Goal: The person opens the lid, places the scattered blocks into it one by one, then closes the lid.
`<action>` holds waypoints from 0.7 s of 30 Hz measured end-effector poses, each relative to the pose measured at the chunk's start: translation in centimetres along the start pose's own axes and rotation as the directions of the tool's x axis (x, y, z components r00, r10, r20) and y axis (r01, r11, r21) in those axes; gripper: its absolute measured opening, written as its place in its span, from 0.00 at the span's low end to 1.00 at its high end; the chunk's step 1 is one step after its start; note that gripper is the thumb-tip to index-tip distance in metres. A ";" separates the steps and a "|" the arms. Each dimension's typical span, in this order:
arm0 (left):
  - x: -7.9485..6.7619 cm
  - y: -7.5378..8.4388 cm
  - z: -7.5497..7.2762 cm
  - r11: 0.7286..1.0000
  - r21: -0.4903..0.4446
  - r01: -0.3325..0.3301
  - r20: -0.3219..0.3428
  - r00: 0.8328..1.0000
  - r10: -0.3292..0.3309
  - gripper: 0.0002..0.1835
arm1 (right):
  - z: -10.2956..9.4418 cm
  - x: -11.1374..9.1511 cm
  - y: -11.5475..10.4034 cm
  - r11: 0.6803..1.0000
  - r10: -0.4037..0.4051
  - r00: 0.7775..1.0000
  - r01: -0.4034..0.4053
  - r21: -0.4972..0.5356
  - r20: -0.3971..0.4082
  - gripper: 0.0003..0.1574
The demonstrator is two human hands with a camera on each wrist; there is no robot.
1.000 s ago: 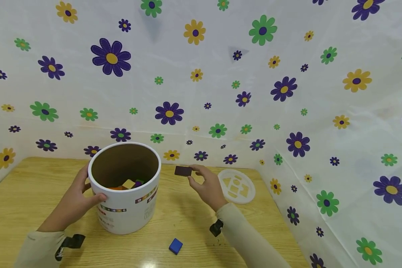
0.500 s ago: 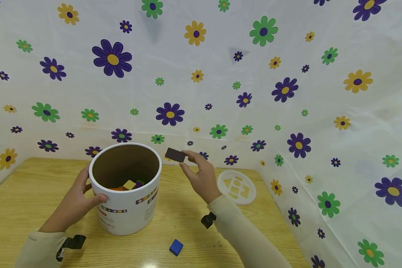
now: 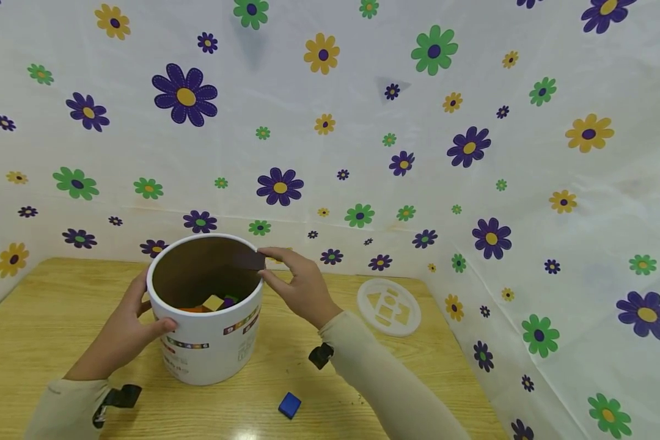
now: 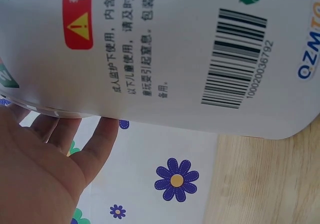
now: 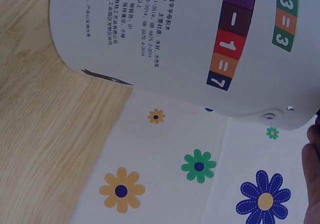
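A white cylindrical bucket (image 3: 211, 351) with printed number sums stands on the table, and wooden blocks in several colours, such as a pale yellow block (image 3: 213, 302), lie inside. My left hand (image 3: 128, 330) grips the bucket's left side, its thumb on the front just below the rim and its fingers round the side. With thumb and fingers my right hand (image 3: 299, 287) pinches a dark brown rectangular block (image 3: 252, 261) at the right of the rim, the block reaching over the opening. In the right wrist view only the fingers (image 5: 312, 159) show at the edge.
A small blue block (image 3: 289, 405) lies on the wooden table (image 3: 60, 324) in front of the bucket. At the right lies a round white stencil plate (image 3: 373, 293) with cut-out shapes. A flower-printed white sheet (image 3: 357, 110) hangs behind and at the sides.
My right hand has lifted the dark brown block and carried it left, from over the table to the bucket's rim. The left hand keeps its hold on the bucket.
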State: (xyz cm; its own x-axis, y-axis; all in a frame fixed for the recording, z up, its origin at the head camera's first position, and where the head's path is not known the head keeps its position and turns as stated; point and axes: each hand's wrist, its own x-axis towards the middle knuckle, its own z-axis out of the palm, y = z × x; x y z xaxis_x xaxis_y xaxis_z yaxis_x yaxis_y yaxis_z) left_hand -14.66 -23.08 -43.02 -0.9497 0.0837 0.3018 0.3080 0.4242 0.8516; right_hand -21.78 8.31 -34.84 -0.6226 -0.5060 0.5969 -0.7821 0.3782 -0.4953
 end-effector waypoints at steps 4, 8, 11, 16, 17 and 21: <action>-0.1 0.0 0.0 1.000 0.003 0.001 0.000 1.000 -0.001 0.56 | 0.4 0.5 -0.5 0.999 0.019 0.996 -0.023 0.043 0.088 0.24; -0.1 0.0 0.0 1.000 0.003 0.004 0.003 1.000 -0.004 0.57 | 0.7 0.9 -0.9 0.999 0.019 0.992 -0.023 0.033 0.122 0.24; -0.1 -0.1 0.0 1.000 0.000 0.003 0.004 1.000 -0.003 0.57 | 0.8 1.3 -1.1 1.000 0.003 0.991 -0.005 0.019 0.132 0.24; 0.0 0.1 0.0 1.000 0.003 0.004 0.003 1.000 -0.004 0.57 | 0.9 1.5 -1.2 1.000 -0.003 0.989 0.003 0.005 0.147 0.24; -0.1 0.1 0.0 1.000 0.004 0.004 0.003 1.000 -0.004 0.57 | 0.9 1.5 -1.1 1.000 -0.004 0.989 0.003 0.006 0.148 0.24; -0.1 0.2 0.0 1.000 0.002 0.004 0.002 1.000 -0.004 0.57 | 1.1 1.6 -1.1 1.000 -0.018 0.989 0.017 0.010 0.146 0.25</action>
State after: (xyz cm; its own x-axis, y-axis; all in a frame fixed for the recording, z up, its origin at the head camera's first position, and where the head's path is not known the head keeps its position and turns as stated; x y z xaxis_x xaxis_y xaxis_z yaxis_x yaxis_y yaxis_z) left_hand -14.54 -23.04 -42.89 -0.9509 0.0843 0.2977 0.3044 0.4267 0.8516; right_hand -21.88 6.27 -34.05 -0.5980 -0.6207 0.5070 -0.7922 0.3619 -0.4913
